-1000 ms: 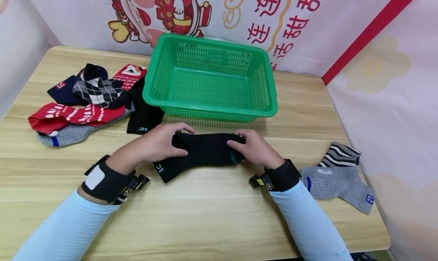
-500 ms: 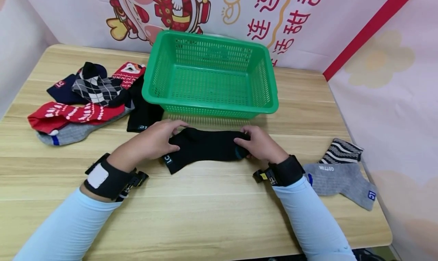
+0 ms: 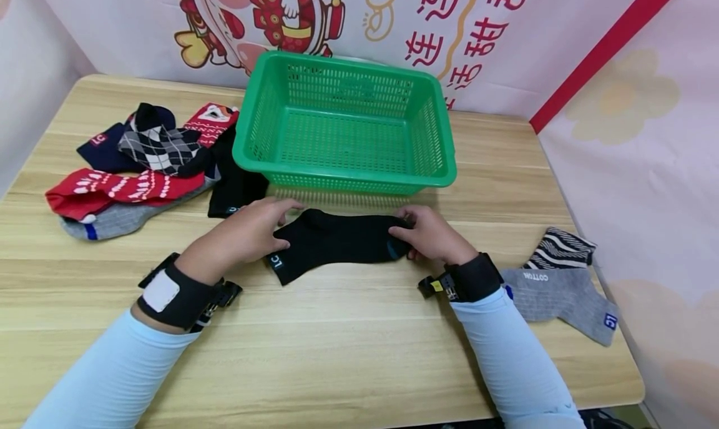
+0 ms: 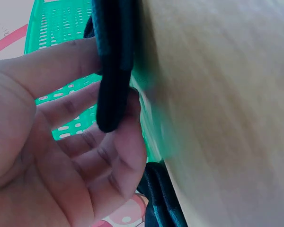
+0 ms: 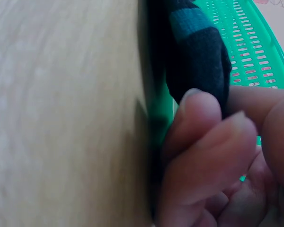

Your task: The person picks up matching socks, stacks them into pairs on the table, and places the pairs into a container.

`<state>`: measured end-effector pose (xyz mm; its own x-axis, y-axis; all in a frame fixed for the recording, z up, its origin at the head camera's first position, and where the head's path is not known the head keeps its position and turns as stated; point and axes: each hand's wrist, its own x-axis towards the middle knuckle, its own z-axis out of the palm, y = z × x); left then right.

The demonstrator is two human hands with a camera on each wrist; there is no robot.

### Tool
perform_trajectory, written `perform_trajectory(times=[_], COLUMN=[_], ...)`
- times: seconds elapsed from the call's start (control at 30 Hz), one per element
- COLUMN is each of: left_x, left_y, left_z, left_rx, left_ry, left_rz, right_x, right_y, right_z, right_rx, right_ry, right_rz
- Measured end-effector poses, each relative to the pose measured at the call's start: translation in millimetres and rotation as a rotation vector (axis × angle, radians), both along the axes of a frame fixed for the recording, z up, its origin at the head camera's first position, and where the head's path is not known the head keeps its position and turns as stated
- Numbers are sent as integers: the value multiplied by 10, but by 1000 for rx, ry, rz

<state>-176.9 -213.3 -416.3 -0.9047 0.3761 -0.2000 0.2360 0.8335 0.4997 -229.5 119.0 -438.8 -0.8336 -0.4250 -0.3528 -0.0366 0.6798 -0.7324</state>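
Observation:
A black sock [image 3: 345,238] with a small LC mark on its cuff lies sideways in front of the green basket [image 3: 348,182]. My left hand [image 3: 247,232] holds the cuff end; in the left wrist view, thumb and fingers are on either side of the folded dark fabric [image 4: 114,94]. At the toe end, my right hand [image 3: 431,234] pinches the sock near its blue-green patch. The right wrist view shows the toe [image 5: 199,61] between the thumb and curled fingers.
Left of the basket lie another black sock [image 3: 236,188], an argyle sock [image 3: 160,147], a navy sock [image 3: 107,149], and red patterned socks [image 3: 126,187] over a grey one [image 3: 126,220]. At the right edge are a grey sock [image 3: 562,295] and a striped one [image 3: 558,249].
The black sock has shifted slightly right and toward the basket, along with my right hand. My left hand has slid left toward the cuff. Over the last half second little moved.

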Motion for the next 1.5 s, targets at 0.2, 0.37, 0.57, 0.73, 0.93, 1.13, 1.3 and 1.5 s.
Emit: perform_trajectory(times=[0.2,0.37,0.57,0.73,0.93,1.13,1.3,1.5], left_x=[55,108,220,349,373,355,325,313], left_y=[6,64,259,395,406,377,352,313], left_z=[49,103,169,171,99,47,9,15], left_rx=[-69,-114,-59,-95,-131,-149,-182,-199], left_ry=[47,158,202,166,112,75,57,57], left_rz=[43,48,-105,-224,-240,-233,-256,-244], right_x=[-18,-25,97,286,418,413,416,410], right_y=[13,6,-90,-241,-326,-329,-331,-328], right_z=[17,60,212,338,358,323,324,322], right_rx=[15,52,-7,13,142,197,251,276], right_ry=[20,132,253,292,303,262,249,247], right_rz=[1,-3,44,259,426,460,484,489])
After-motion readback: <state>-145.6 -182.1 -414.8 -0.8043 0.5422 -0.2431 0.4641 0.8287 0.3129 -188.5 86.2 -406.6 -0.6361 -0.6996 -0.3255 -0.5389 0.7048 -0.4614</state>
